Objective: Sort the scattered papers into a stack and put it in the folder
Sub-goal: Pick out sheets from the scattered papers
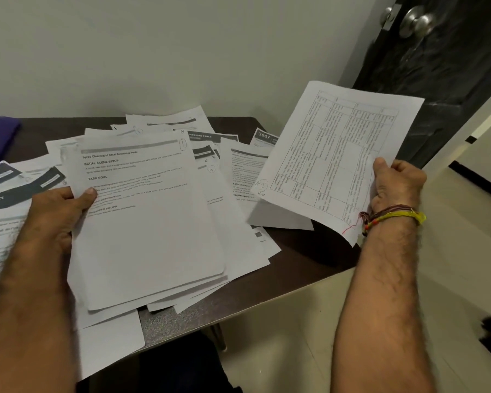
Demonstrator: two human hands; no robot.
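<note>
Currently your left hand grips the stack; your right hand pinches a table sheet aloft. Risk: loose papers near the table edge could slide off.

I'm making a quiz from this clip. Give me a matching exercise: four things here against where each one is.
Things:
1. table-grid sheet
2. gathered stack
3. purple cloth
4. door knob

Places:
A. far left of the table
B. held in the left hand
C. top right, on the dark door
D. held up in the right hand

Pairs: 1-D, 2-B, 3-A, 4-C
</note>
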